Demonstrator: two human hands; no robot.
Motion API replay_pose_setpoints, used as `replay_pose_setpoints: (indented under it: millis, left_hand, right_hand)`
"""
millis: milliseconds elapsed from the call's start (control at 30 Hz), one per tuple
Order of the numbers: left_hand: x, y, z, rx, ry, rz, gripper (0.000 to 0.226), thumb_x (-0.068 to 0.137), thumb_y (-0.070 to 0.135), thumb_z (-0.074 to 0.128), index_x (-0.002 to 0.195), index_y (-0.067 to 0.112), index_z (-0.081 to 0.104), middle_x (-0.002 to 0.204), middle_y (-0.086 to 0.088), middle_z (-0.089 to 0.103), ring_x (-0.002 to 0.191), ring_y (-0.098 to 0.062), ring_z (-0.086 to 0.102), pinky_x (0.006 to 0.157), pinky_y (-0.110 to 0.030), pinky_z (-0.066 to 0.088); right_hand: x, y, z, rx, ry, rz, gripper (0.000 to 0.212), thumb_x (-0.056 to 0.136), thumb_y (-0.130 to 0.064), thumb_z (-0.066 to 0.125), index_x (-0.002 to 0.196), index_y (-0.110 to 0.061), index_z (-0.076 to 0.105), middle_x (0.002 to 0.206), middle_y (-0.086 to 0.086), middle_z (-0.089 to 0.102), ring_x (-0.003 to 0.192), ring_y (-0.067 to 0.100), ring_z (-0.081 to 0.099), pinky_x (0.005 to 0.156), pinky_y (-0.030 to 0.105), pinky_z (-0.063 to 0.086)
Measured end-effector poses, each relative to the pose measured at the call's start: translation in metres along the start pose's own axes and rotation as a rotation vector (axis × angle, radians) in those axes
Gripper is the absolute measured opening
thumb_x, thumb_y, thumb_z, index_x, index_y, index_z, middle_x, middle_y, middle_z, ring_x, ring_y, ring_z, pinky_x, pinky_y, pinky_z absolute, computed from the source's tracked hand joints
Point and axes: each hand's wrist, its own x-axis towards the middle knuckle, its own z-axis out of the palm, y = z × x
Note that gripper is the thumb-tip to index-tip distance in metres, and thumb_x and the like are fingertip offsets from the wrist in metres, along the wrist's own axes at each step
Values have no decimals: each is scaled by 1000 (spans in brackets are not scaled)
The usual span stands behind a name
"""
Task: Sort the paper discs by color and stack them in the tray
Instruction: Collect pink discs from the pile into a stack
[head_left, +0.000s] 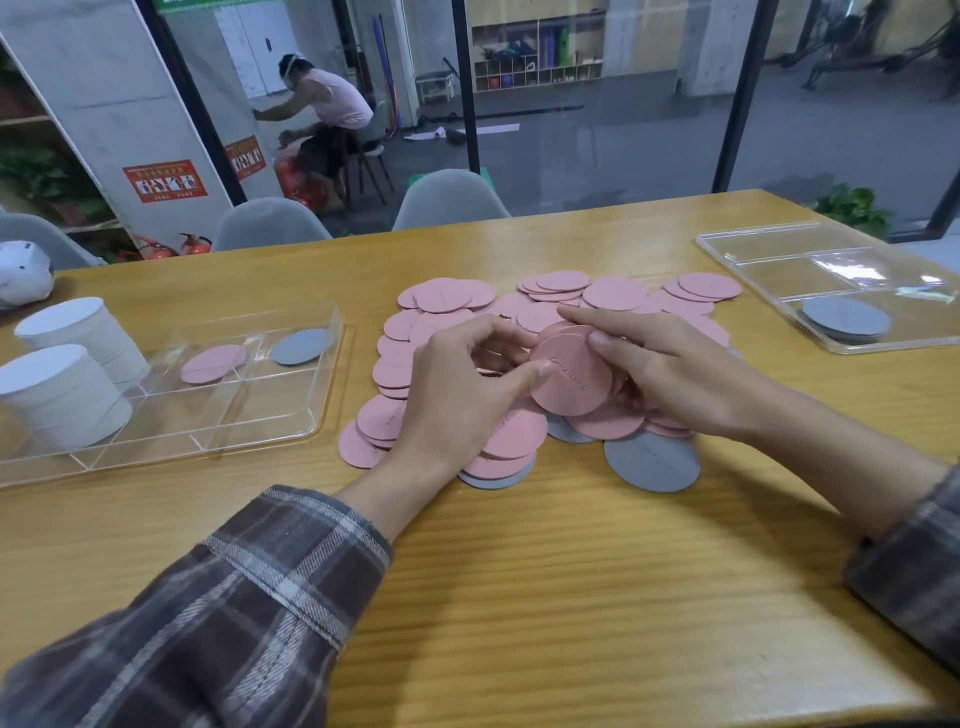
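A heap of pink paper discs (615, 293) covers the middle of the wooden table, with a few grey discs (652, 462) at its near edge. Above the heap, my left hand (457, 395) and my right hand (670, 369) together hold a small stack of pink discs (571, 379), thumbs on its face. To the left lies a clear divided tray (291, 431) with one pink disc (213, 364) and one grey disc (302, 346) in separate compartments.
Two stacks of white discs (62, 384) stand in the tray's left end. A second clear tray (753, 249) with a grey disc (847, 318) lies at the far right. Grey chairs (447, 200) stand behind the table. A white object (23, 270) sits far left.
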Motion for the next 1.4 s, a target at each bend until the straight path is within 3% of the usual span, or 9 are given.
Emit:
replay_pose_setpoints:
  millis: [100, 200, 367, 500, 733, 967, 1167, 1300, 1400]
  left_hand:
    - [-1, 1, 2, 17, 20, 27, 22, 76, 17, 92, 92, 16, 77, 83, 5, 76, 79, -10, 72, 75, -19, 57]
    - [-1, 2, 4, 39, 32, 46, 22, 76, 17, 92, 90, 16, 75, 82, 6, 76, 78, -8, 72, 75, -17, 56]
    - [-3, 5, 9, 95, 13, 88, 20, 79, 17, 91, 88, 15, 73, 81, 6, 73, 77, -8, 68, 70, -15, 53]
    - [-7, -3, 16, 314, -206, 165, 23, 84, 40, 83, 95, 21, 76, 94, 9, 64, 89, -5, 61, 81, -23, 53]
    - [-10, -5, 19, 609, -358, 234, 64, 86, 68, 59, 136, 28, 67, 120, 6, 60, 115, -18, 51, 105, -41, 41]
    - [-10, 2, 20, 594, -404, 154, 69, 78, 72, 60, 133, 31, 65, 120, 9, 54, 120, -14, 49, 106, -41, 40]
    - [-4, 3, 9, 193, -256, 98, 25, 87, 15, 78, 109, 25, 74, 97, 4, 70, 84, -10, 66, 80, -20, 52]
    - [-1, 3, 5, 80, -200, 41, 17, 88, 5, 76, 98, 18, 74, 86, 1, 74, 81, -17, 73, 82, -35, 60]
    - [0, 3, 5, -1, -163, 4, 15, 87, 3, 74, 92, 16, 74, 83, -1, 74, 80, -23, 74, 84, -44, 62]
  right_hand:
    - [-2, -2, 2, -24, 5, -5, 40, 108, -26, 40, 147, -25, 49, 73, -51, 53, 76, -25, 53, 69, 3, 41]
    - [-4, -6, 2, -126, -2, -50, 46, 104, -39, 45, 150, -30, 45, 129, -31, 58, 117, -9, 54, 102, 22, 43]
    - [1, -1, -6, -225, 7, -57, 47, 105, -23, 47, 152, -24, 40, 117, -17, 56, 106, -1, 48, 85, 14, 35]
    - [8, 12, -17, -382, 71, -42, 52, 107, -23, 41, 157, -18, 29, 141, 1, 49, 130, 17, 43, 98, 22, 30]
    - [12, 24, -14, -499, 26, -2, 57, 108, -29, 34, 160, -20, 13, 132, 3, 41, 120, 25, 46, 93, 29, 34]
    - [13, 18, -18, -449, 94, 30, 54, 106, -25, 42, 158, -19, 27, 136, 9, 50, 131, 27, 42, 99, 33, 33]
    - [7, 10, -16, -298, 94, -7, 51, 105, -23, 46, 155, -26, 35, 120, 1, 58, 116, 20, 51, 89, 27, 35]
    - [3, 6, -12, -154, 66, -31, 45, 105, -22, 48, 150, -30, 44, 124, -4, 65, 112, 14, 58, 98, 29, 44]
    - [2, 3, -10, -127, 47, -28, 43, 105, -19, 48, 147, -30, 48, 105, -20, 64, 90, -5, 56, 81, 12, 39]
